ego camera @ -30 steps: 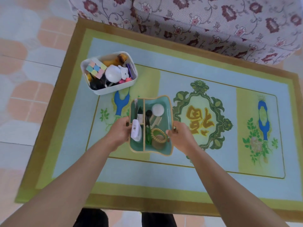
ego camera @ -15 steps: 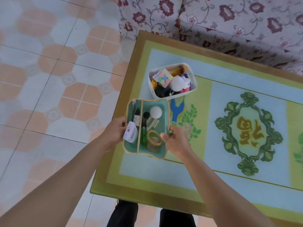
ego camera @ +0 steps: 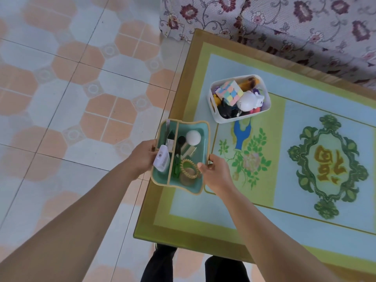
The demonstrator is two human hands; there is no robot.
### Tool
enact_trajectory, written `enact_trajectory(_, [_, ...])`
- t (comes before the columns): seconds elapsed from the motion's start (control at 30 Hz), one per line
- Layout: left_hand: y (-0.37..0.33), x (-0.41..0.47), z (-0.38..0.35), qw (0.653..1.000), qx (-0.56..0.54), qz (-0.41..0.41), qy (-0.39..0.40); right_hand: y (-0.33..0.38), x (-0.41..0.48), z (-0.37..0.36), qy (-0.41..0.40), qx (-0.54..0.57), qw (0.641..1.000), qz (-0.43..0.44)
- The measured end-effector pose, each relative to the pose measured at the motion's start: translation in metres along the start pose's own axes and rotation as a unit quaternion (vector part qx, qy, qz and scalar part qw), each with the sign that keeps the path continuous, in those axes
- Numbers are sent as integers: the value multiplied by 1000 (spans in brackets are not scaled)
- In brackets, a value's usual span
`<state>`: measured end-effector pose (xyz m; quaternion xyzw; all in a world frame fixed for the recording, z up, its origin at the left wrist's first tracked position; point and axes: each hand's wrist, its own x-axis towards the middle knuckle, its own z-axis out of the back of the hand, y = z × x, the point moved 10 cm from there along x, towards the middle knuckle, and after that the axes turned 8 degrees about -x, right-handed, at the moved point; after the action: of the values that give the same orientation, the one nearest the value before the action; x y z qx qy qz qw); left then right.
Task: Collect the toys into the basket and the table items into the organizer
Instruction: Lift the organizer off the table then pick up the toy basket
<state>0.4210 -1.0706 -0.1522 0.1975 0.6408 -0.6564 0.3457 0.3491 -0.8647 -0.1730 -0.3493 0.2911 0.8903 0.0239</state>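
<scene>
I hold a teal organizer [ego camera: 200, 139] with a tan rim over the table's left edge. My left hand [ego camera: 143, 157] grips its left side and my right hand [ego camera: 215, 171] grips its right side. Inside it lie a white device [ego camera: 161, 160], a white ball [ego camera: 193, 137], a tan coiled hair tie [ego camera: 189, 168], a green item and some small pieces. A white basket [ego camera: 213, 102] stands on the table behind it, filled with a pastel puzzle cube [ego camera: 230, 92], a white plush toy [ego camera: 249, 101] and several other toys.
The table [ego camera: 183, 210] has a green and blue patterned top with an ochre border. A floral-covered sofa [ego camera: 284, 21] stands behind it. Tiled floor [ego camera: 71, 88] lies to the left. My dark-trousered legs [ego camera: 160, 265] show below the table's near edge.
Both hands have carried the organizer from the middle of the table leftward to its left edge. The view has swung left, showing more floor. The basket stays in place.
</scene>
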Motion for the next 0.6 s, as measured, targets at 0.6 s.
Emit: enact_trajectory(0.6, [3,13,-4,997,40,32,50,0,-4,-4,44,-20,998,-38])
